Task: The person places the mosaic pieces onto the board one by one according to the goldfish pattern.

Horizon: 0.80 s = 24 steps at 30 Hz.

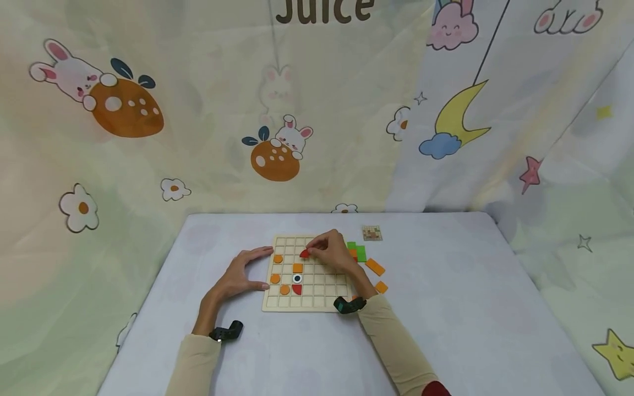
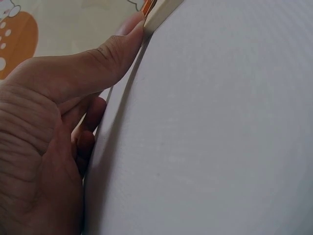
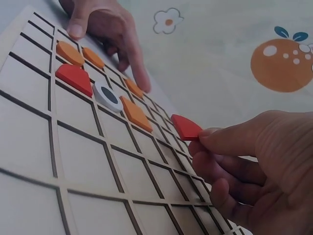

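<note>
Sleeves (image 1: pixel 396 346) at bottom | green blocks (image 1: pixel 361 253) centre-right | board (image 1: pixel 318 300) partly behind right hand (image 1: pixel 331 252) | pinching red piece (image 1: pixel 304 254) mid-frame | left hand (image 1: pixel 236 278) spread, touching left edge

One table (image 1: pixel 465 330) is carrying one grid board (image 1: pixel 319 291), where two red wedges (image 3: pixel 185 128), three rounded orange pieces (image 1: pixel 274 279), one orange square (image 1: pixel 297 268) and one black-and-white disc (image 1: pixel 297 279) are showing. Past the board's right edge, at least three loose orange pieces (image 1: pixel 375 267), some overlapping green ones (image 1: pixel 361 254) and one card (image 1: pixel 372 233) are lying.
</note>
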{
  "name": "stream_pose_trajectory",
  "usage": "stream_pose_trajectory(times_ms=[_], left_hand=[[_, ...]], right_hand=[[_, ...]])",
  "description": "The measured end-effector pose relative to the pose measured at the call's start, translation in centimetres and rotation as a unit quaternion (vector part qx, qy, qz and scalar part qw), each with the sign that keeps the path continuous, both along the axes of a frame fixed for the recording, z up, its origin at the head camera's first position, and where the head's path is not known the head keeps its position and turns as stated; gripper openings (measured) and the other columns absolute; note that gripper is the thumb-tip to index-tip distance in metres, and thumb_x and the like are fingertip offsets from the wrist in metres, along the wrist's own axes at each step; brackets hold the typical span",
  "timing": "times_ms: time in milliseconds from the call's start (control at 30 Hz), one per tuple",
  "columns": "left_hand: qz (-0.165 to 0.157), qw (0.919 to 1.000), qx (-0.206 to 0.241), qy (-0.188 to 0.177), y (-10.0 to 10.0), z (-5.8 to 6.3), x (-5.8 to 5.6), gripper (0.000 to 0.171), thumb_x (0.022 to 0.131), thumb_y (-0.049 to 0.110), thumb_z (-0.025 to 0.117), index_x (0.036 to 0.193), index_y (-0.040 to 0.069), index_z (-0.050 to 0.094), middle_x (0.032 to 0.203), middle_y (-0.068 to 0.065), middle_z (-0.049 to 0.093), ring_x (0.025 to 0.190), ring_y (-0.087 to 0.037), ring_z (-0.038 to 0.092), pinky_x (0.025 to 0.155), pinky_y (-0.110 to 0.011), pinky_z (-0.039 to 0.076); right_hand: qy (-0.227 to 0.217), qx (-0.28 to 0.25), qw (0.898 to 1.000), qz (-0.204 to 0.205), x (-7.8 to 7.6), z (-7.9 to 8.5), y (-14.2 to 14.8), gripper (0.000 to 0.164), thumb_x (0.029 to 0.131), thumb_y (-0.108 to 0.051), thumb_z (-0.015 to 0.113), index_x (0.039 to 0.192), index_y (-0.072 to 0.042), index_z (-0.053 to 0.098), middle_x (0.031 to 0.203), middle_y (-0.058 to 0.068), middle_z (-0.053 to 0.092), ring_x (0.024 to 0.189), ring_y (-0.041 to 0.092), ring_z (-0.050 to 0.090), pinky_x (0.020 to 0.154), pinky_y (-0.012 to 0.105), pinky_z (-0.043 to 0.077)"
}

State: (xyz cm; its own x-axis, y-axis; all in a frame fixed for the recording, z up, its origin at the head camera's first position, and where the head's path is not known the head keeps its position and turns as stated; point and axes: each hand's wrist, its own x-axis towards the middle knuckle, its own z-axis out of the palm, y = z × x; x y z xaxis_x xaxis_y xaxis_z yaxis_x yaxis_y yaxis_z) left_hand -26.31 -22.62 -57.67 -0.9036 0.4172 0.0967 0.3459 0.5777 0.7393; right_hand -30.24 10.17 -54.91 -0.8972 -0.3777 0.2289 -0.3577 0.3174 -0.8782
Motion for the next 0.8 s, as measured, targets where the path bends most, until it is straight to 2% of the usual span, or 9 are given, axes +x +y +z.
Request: stream_pose_trajectory(times_ms=[100, 400, 600, 800], left_hand=[[0.0, 1.0, -0.003, -0.005, 0.0, -0.1, 0.1, 0.097, 0.075, 0.037, 0.1, 0.16, 0.018, 0.057, 0.171, -0.007, 0.051, 0.155, -0.041, 0.044, 0.127, -0.073, 0.032], [0.002, 1.0, -0.004, -0.004, 0.1, 0.2, 0.0, 0.097, 0.075, 0.035, 0.101, 0.16, 0.019, 0.057, 0.17, -0.008, 0.052, 0.155, -0.041, 0.045, 0.127, -0.073, 0.032], [0.0, 1.0, 0.007, -0.004, 0.1, 0.2, -0.1, 0.097, 0.074, 0.034, 0.101, 0.159, 0.018, 0.058, 0.17, -0.008, 0.052, 0.154, -0.041, 0.045, 0.127, -0.073, 0.032], [0.0, 0.9999, 0.007, -0.008, 0.1, 0.2, 0.0, 0.096, 0.074, 0.033, 0.101, 0.159, 0.017, 0.058, 0.17, -0.008, 0.052, 0.154, -0.041, 0.046, 0.127, -0.072, 0.032]], right_hand=[[0.002, 0.004, 1.0, 0.005, 0.0, 0.0, -0.5, 0.009, 0.099, 0.0, 0.077, 0.102, 0.004, 0.085, 0.093, 0.019, 0.083, 0.079, 0.027, 0.076, 0.07, 0.02, 0.057], [-0.006, 0.036, 0.999, -0.003, -0.4, -0.4, -1.4, 0.009, 0.099, -0.001, 0.077, 0.102, 0.001, 0.085, 0.095, 0.014, 0.084, 0.08, 0.012, 0.07, 0.075, 0.021, 0.056], [0.011, 0.072, 0.997, 0.002, -0.6, -0.5, -1.7, 0.008, 0.099, -0.003, 0.077, 0.101, -0.001, 0.085, 0.094, 0.011, 0.083, 0.078, 0.011, 0.069, 0.074, 0.024, 0.058], [0.015, 0.093, 0.996, -0.001, -0.6, -0.7, -1.8, 0.007, 0.099, -0.007, 0.079, 0.1, -0.005, 0.086, 0.094, 0.008, 0.083, 0.077, 0.009, 0.068, 0.072, 0.022, 0.056]])
